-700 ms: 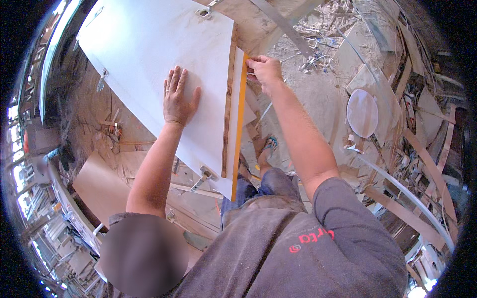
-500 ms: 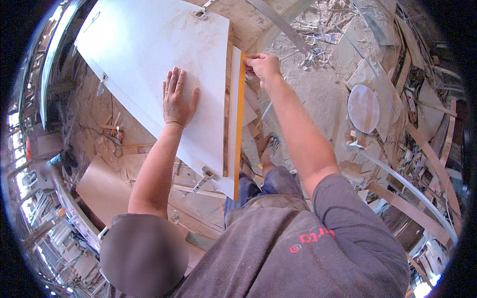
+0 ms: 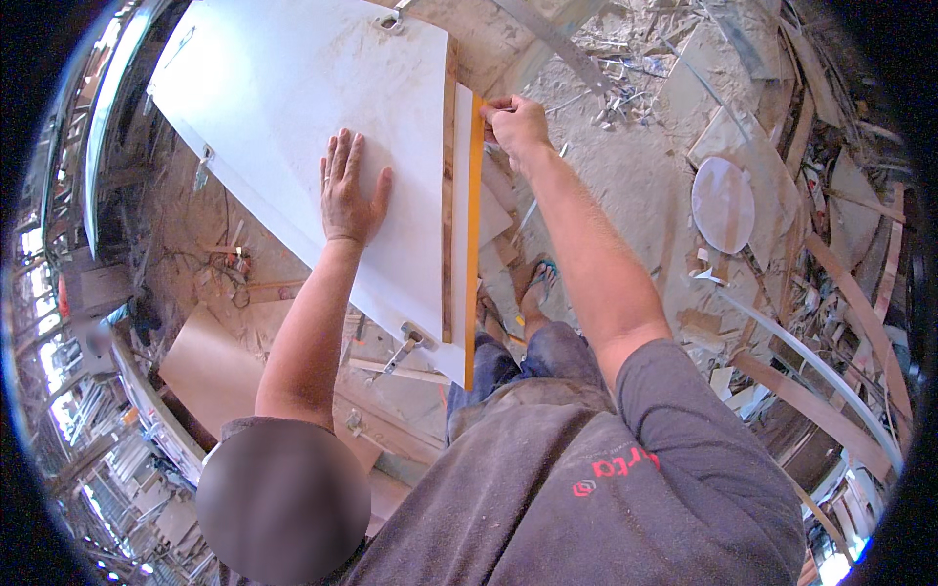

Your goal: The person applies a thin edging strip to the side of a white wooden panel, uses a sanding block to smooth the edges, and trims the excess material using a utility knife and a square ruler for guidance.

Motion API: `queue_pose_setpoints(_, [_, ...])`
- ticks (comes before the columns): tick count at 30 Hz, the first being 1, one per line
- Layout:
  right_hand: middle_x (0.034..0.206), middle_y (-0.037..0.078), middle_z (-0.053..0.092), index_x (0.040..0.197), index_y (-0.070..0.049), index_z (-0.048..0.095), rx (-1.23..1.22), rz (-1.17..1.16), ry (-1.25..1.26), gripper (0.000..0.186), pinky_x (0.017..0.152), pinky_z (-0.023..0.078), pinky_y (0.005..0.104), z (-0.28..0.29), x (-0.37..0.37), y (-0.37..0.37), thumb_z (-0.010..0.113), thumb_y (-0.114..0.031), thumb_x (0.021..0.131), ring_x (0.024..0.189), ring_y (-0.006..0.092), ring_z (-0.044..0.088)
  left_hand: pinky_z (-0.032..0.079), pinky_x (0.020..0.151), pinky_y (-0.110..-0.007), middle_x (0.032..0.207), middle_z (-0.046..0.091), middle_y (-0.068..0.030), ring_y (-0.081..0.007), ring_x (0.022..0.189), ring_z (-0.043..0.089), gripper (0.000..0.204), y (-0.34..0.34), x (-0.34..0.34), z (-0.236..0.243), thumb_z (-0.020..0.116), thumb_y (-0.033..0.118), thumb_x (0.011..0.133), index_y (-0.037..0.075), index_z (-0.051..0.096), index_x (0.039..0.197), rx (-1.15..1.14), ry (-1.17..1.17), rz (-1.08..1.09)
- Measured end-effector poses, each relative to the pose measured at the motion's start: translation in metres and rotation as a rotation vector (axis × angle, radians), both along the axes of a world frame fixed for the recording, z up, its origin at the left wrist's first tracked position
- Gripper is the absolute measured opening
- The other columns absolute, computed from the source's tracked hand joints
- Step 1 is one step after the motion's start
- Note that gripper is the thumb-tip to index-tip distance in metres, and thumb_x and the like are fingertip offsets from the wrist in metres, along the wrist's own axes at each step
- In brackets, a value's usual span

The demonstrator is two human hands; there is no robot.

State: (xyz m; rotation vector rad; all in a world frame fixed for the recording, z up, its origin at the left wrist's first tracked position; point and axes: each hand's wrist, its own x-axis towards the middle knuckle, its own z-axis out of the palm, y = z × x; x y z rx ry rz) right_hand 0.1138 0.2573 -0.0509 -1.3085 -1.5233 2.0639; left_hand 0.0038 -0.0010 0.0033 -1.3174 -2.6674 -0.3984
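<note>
Head view: white panel (image 3: 283,117) left of centre

Left hand (image 3: 354,190) lies flat on the panel, fingers slightly spread, holding nothing. Right hand (image 3: 516,127), fingers curled, meets the far end of the yellow strip (image 3: 473,244) along the panel's right side; whether it grips is unclear. Beyond, a white oval piece (image 3: 723,205) lies on the floor (image 3: 625,186).

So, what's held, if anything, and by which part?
Right hand: at the yellow edge, far end, grip unclear. Left hand: flat on white board, nothing held.
</note>
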Motion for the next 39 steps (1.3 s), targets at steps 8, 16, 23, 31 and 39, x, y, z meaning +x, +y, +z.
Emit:
queue_pose_setpoints(8, [0.091,0.008,0.07,0.105,0.001,0.069,-0.11,-0.353,-0.074,0.016,0.066,0.061,0.0342,-0.008,0.017,-0.014,0.073,-0.004,0.091,0.079,0.0193,0.07,0.025,0.126,-0.049,0.164,0.04,-0.0167,-0.0343,0.154,0.033,0.066,0.0,0.0,-0.001,0.066,0.037,0.098,0.007,0.048,0.154,0.028,-0.003,-0.006])
queue_pose_setpoints(16, [0.091,0.003,0.075,0.103,-0.002,0.077,0.059,0.009,-0.111,0.016,0.075,0.054,0.0317,-0.03,0.05,-0.021,0.076,-0.015,0.093,0.082,0.0126,0.068,0.026,0.126,-0.049,0.163,0.041,-0.0175,-0.0349,0.153,0.034,0.065,0.004,-0.002,-0.004,0.065,0.039,0.099,0.006,0.048,0.153,0.045,0.021,-0.034])
queue_pose_setpoints(23, [0.087,0.01,0.079,0.102,-0.009,0.082,0.106,0.01,-0.056,0.026,0.071,0.055,0.0372,-0.033,0.031,-0.034,0.079,-0.03,0.087,0.077,0.0211,0.073,0.025,0.126,-0.048,0.163,0.041,-0.016,-0.0334,0.154,0.034,0.065,0.003,-0.001,-0.003,0.064,0.04,0.099,0.007,0.048,0.154,0.042,0.017,-0.02])
queue_pose_setpoints(31, [0.086,0.013,0.079,0.096,-0.006,0.08,0.272,0.035,-0.158,0.024,0.073,0.057,0.0389,-0.02,0.031,-0.034,0.078,-0.028,0.087,0.079,0.0253,0.075,0.026,0.125,-0.05,0.162,0.042,-0.0185,-0.036,0.153,0.035,0.062,0.004,0.003,0.003,0.066,0.033,0.099,0.005,0.049,0.152,0.052,0.01,-0.034])
queue_pose_setpoints(39, [0.085,0.016,0.077,0.094,-0.001,0.077,0.43,-0.052,-0.238,0.02,0.073,0.059,0.04,0.011,0.029,-0.047,0.072,-0.02,0.089,0.079,0.0264,0.076,0.026,0.126,-0.049,0.162,0.042,-0.0166,-0.0342,0.153,0.034,0.063,0.0,0.0,-0.001,0.065,0.037,0.1,0.007,0.049,0.153,0.043,0.017,-0.01])
